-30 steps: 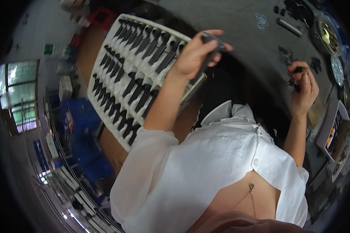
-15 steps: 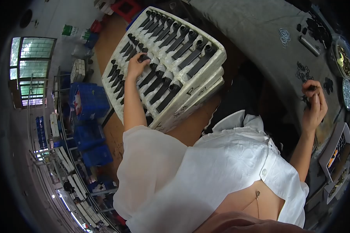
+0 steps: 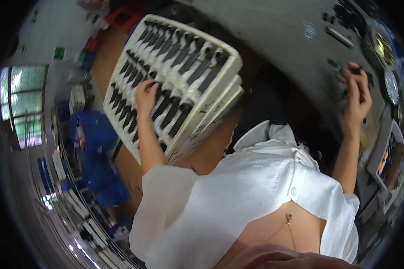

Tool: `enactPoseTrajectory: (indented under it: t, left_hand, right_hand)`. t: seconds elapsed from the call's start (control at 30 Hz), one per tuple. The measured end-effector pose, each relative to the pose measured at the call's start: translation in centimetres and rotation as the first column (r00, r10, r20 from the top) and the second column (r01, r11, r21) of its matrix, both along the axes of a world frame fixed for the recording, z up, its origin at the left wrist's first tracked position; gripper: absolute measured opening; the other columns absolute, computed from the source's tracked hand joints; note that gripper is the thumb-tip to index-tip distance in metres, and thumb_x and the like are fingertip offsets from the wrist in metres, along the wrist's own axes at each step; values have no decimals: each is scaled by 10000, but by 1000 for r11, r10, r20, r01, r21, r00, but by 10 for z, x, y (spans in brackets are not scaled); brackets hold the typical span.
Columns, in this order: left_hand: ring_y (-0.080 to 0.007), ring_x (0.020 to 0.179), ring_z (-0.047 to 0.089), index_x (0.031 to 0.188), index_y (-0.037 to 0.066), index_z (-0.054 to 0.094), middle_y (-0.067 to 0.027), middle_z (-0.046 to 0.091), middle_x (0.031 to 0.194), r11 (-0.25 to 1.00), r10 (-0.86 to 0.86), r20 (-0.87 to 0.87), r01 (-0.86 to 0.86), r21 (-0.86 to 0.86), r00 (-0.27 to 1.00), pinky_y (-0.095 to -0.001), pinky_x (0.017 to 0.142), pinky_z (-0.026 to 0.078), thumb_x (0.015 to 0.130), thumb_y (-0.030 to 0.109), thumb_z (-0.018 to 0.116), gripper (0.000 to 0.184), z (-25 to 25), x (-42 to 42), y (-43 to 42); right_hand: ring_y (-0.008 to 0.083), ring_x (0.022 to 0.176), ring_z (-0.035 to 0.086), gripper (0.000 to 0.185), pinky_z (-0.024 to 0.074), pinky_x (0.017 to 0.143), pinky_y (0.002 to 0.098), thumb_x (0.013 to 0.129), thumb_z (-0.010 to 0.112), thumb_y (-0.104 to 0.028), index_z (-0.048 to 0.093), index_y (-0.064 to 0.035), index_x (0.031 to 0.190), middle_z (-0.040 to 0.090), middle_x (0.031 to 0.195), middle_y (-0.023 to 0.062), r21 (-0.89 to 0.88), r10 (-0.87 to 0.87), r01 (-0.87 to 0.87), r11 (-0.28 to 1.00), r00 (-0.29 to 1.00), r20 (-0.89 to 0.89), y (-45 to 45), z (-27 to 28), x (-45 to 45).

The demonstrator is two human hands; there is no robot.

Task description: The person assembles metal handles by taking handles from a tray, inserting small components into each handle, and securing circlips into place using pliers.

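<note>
Over the white foam tray [image 3: 179, 92], my left hand [image 3: 146, 97] reaches in among rows of black parts, each a flat bar with a round tubular end. Its fingers are closed at the end of one black part [image 3: 157, 86] in the middle row; they partly cover it. Beyond them, a row of longer black parts [image 3: 182, 58] lies in the tray slots. On the other side, my right hand [image 3: 358, 101] is raised over the grey worktable [image 3: 274, 29]. Its thumb and fingers pinch a small dark piece [image 3: 355, 70], too blurred to name.
Small black rings [image 3: 334, 63], a metal cylinder [image 3: 339, 36] and pale blue loops [image 3: 309, 31] lie on the worktable. Bowls of small parts [image 3: 381, 48] and an open box [image 3: 386, 154] stand along its edge. Blue crates [image 3: 94, 130] are stacked at left.
The camera view has shifted, blurring the scene. My left hand is lower over the tray, and the black part at its fingertips no longer stands up. My right hand still pinches the dark piece.
</note>
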State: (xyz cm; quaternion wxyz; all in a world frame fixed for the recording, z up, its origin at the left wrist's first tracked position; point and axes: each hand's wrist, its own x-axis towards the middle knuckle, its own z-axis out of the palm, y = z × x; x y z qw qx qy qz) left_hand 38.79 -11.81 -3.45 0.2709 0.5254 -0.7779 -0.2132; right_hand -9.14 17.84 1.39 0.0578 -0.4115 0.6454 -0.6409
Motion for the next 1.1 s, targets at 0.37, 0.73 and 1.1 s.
enactPoseTrajectory:
  t: [0.37,0.73,1.1]
  left_hand:
    - [-58,700,539,1043,-26,619,-5,550,849,934,-316,-224,261,-243,922,-205,692,450,898,65,572,177,112,-135,30]
    - [-144,582,497,908,-26,632,-74,527,761,567,-820,-68,791,-229,569,-259,566,425,819,83,657,143,63,-373,143]
    - [-248,671,566,812,-1,587,-107,566,790,438,-890,51,881,-180,453,-314,621,441,762,123,711,183,69,-389,133]
  right_hand:
    - [232,912,583,123,467,789,315,865,571,-93,623,18,874,568,1029,150,-66,-14,-1,998,973,-232,-11,3,19]
    - [302,911,602,206,486,776,378,727,666,-99,656,-37,922,597,994,126,414,-420,732,541,661,-622,141,54,-53]
    - [360,903,620,193,493,793,447,707,606,-89,650,-2,873,640,935,216,738,-296,639,218,764,-574,211,28,-113]
